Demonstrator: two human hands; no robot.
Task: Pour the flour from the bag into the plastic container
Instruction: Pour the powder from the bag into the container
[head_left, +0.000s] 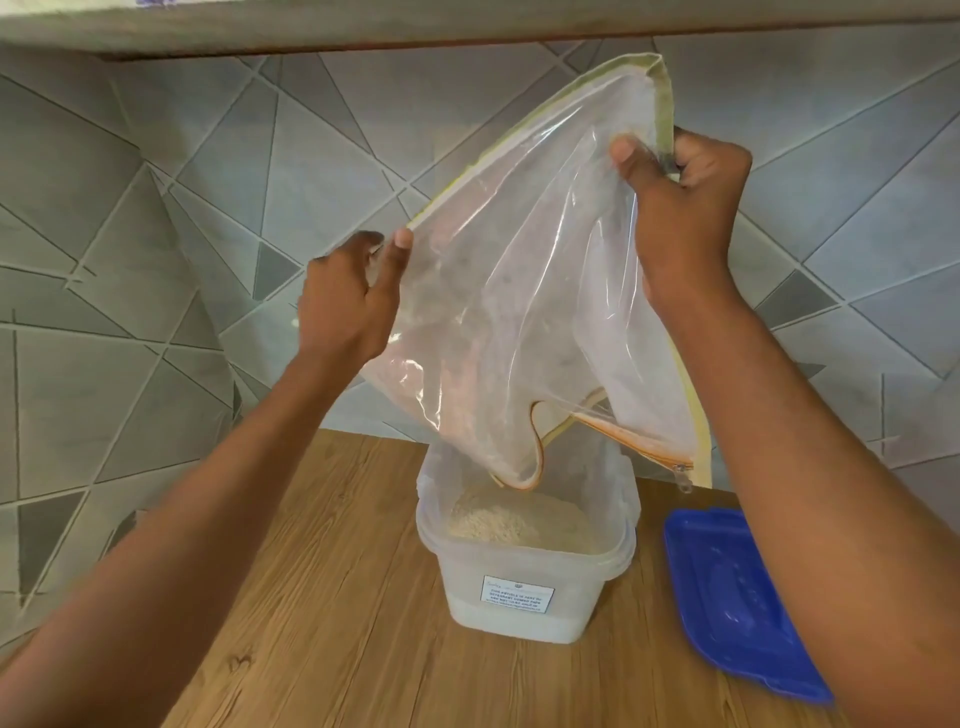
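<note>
A clear zip bag (524, 291) with yellow edges hangs upside down over the plastic container (524, 587). Its orange zip mouth dips into the container's top. The bag looks see-through with only a thin dusting inside. My left hand (348, 296) pinches the bag's left corner between thumb and fingers. My right hand (685, 208) grips the bag's upper right edge, thumb on the front. The translucent container stands on the wooden counter, a white label on its front. Pale flour (519, 519) lies heaped inside it.
A blue lid (737, 592) lies on the wooden counter (332, 597) right of the container, partly under my right forearm. A grey tiled wall (156, 234) rises behind. A shelf edge (467, 31) runs overhead.
</note>
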